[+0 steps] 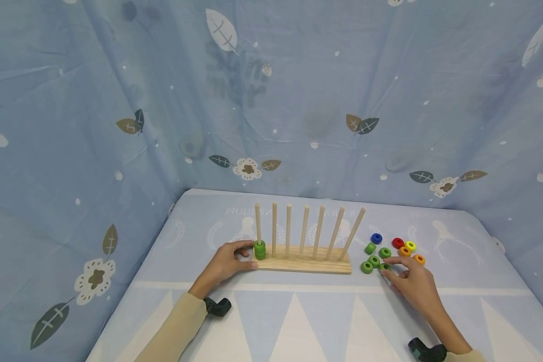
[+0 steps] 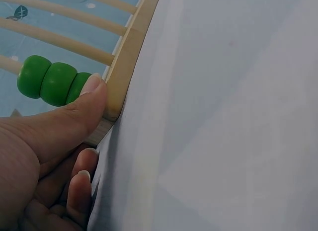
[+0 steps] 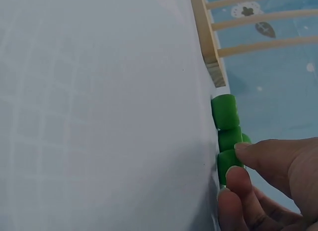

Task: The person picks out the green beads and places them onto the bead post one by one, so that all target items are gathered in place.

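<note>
A wooden peg rack (image 1: 307, 264) with several upright pegs stands on the table. Three green beads (image 2: 58, 82) are stacked on its leftmost peg. My left hand (image 1: 227, 260) grips that end of the base, its thumb (image 2: 92, 99) at the front beside the lowest bead. Right of the rack, my right hand (image 1: 414, 284) pinches a green bead (image 3: 228, 164) between thumb and fingers, low at the tabletop. Other loose green beads (image 1: 367, 267) lie just left of and behind those fingertips. The remaining pegs hold no beads.
Behind the right hand lie a blue bead (image 1: 376, 238), a red bead (image 1: 397, 243), a yellow bead (image 1: 410, 246) and orange beads (image 1: 419, 259). A patterned cloth covers the table (image 1: 276, 322). Blue curtains (image 1: 298, 100) hang behind and at both sides.
</note>
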Motion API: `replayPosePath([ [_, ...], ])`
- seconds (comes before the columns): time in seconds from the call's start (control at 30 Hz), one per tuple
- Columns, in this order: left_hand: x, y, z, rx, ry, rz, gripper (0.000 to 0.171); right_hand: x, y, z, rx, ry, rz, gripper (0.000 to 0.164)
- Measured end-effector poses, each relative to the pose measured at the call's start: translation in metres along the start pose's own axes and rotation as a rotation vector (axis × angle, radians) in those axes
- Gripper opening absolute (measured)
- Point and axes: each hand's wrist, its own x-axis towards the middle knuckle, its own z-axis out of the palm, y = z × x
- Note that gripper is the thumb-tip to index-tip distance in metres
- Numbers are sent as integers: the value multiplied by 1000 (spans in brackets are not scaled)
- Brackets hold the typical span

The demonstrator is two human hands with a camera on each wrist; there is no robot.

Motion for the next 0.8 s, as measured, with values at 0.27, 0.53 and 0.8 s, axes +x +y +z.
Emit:
replayPosePath([
  [0.27,1,0,1,3,3,-2,62,1,3,3,20,-35,31,45],
  [0.53,0,-2,1,4,-6,0,62,1,3,2,4,-50,42,47],
  [0.8,1,-2,1,-4,-1,4,62,0,3,4,4,-39,46,46],
])
